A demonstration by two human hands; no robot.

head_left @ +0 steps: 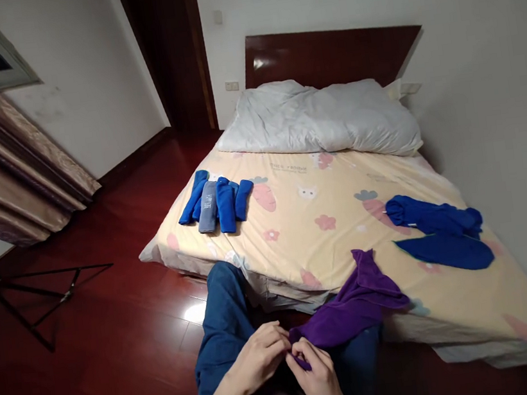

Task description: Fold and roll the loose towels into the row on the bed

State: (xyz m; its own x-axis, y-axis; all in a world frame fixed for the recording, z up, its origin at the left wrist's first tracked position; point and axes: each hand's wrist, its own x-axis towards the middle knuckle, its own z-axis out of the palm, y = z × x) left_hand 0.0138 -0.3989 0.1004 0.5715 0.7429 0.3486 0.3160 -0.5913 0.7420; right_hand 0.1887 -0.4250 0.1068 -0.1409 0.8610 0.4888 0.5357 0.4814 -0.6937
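A purple towel (349, 309) stretches from my lap onto the near edge of the bed, loosely bunched, with one corner pointing away from me. My left hand (264, 353) and my right hand (312, 369) meet at its near end. Both have their fingers closed in a pinch on the fabric. A small purple fold shows between the thumb and fingers of my right hand. The left fingertips are partly hidden behind the hand. On the bed's left side several blue rolled towels (226, 205) lie close together, with a grey rolled towel (207, 208) among them.
Crumpled blue cloths (433, 214) lie on the right of the bed (296, 225), which has a yellow printed sheet. A pale quilt (315, 116) is bunched by the headboard (332, 52). At left, a black tripod (57, 296) stands on the floor near the curtain (10, 153).
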